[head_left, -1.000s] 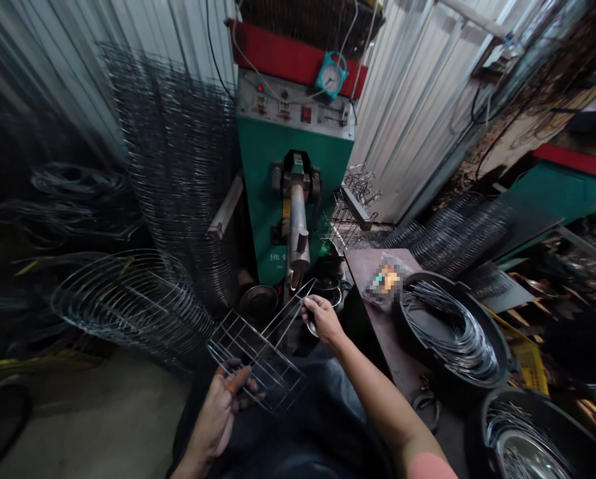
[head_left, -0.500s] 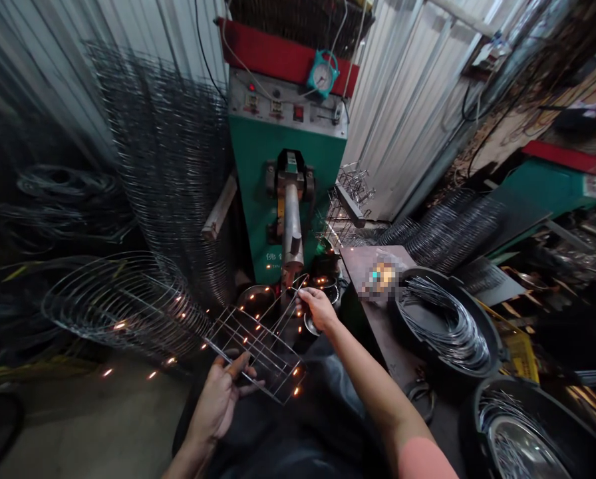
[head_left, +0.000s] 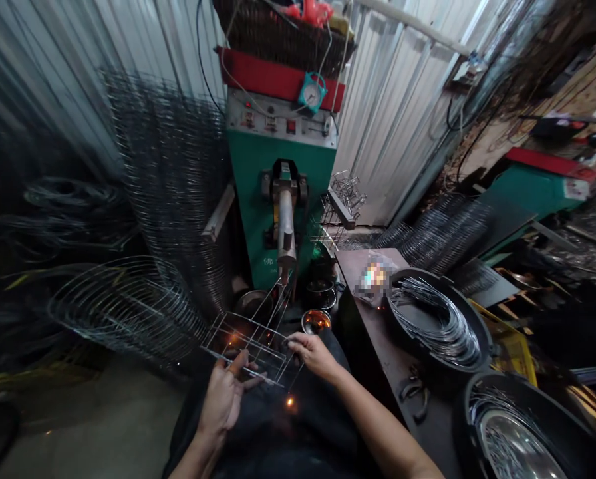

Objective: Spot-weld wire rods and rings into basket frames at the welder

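Note:
A wire rack (head_left: 258,325) of thin crossed metal bars is held over my lap, its far end reaching the welding electrode (head_left: 287,246) of a green spot welder (head_left: 248,179). My left hand (head_left: 223,398) grips the near left edge, thumb above and fingers under the wires. With thumb and fingers pinched, my right hand (head_left: 315,356) holds the rack's right edge. A few orange sparks glow around the rack and over my lap. Fine contact between the rack's tip and the electrode is too small to make out.
Tall stacks of wire frames (head_left: 173,179) stand left of the welder, with coiled wire rings (head_left: 123,309) before them. To the right, a bench (head_left: 348,263) bears a black tub (head_left: 395,326) of cut wires. Another tub (head_left: 460,426) holds a metal bowl. A small bowl (head_left: 316,322) sits beyond my right hand.
My right hand has moved from near the electrode back toward me, onto the rack's right edge. The sparks have mostly died down. The view has shifted slightly.

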Demonstrator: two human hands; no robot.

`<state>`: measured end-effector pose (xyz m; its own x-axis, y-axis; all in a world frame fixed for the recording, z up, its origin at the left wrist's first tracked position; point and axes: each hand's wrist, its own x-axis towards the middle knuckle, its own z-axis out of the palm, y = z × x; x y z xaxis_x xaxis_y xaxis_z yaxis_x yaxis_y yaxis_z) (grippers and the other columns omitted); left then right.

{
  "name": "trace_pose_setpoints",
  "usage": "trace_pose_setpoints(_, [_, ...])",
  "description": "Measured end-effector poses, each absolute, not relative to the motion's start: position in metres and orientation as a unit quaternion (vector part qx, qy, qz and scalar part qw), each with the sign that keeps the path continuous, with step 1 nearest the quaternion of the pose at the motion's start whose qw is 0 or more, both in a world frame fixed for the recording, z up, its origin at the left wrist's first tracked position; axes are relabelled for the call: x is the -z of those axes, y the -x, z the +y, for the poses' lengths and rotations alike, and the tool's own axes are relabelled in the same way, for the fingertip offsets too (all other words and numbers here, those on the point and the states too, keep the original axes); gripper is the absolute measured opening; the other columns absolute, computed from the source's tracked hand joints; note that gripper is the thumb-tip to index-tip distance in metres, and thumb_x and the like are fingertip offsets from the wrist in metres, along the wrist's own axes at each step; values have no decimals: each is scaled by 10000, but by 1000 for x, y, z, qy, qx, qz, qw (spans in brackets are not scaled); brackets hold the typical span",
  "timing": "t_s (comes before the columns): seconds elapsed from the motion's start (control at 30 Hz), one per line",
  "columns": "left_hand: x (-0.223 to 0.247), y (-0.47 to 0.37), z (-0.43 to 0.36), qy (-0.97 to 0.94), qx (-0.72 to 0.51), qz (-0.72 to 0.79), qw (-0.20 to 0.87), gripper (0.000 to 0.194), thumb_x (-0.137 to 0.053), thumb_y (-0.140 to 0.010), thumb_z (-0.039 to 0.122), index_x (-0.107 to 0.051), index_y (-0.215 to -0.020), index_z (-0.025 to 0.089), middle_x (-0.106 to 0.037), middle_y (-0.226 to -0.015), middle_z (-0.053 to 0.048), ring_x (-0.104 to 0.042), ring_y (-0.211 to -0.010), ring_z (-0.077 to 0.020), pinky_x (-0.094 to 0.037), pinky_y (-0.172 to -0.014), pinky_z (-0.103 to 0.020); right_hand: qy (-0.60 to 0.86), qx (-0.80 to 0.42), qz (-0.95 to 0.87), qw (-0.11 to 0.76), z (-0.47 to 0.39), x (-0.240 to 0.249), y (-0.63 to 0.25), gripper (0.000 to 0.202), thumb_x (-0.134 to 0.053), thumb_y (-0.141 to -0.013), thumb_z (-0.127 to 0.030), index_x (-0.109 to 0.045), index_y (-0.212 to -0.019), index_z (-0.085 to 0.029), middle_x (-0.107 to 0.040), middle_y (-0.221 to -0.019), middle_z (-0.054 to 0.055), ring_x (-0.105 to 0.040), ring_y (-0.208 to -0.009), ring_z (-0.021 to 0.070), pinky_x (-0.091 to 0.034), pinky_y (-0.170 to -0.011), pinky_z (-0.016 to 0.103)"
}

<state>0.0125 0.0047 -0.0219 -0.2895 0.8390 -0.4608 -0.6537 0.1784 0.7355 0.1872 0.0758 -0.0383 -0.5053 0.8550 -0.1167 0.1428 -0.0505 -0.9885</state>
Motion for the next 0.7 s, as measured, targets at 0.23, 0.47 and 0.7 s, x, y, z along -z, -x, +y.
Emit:
trace_pose_setpoints(0.23, [9,-9,6,-93,-634,497,585,317,-728,-563,249,-497,-770,184,-494,-644,46,-517,-587,-112,-522,-545,-312,403,-590,-623,319,74,33,-179,402,-552,-730,-583,-624,-787,-192,-487,-563,-36,-405,-464,85,-336,-463,208])
trace_pose_setpoints(0.47, [20,0,12,-108,-613,507,597,304,-726,-573,263,-504,-763,181,-519,-648,41,-540,-609,-123,-521,-591,-325,392,-597,-594,371,69,51,-173,373,-540,-751,-559,-632,-795,-200,-540,-634,-21,-482,-582,115,-404,-588,232])
trace_pose_setpoints(0.7, [54,9,-16,-190,-582,448,651,453,-741,-580,222,-482,-951,205,-587,-769,13,-599,-713,-163,-517,-706,-383,372,-554,-656,352,19,98,-193,366,-475,-817,-521,-660,-900,-216,-629,-782,30,-577,-722,168,-451,-713,296])
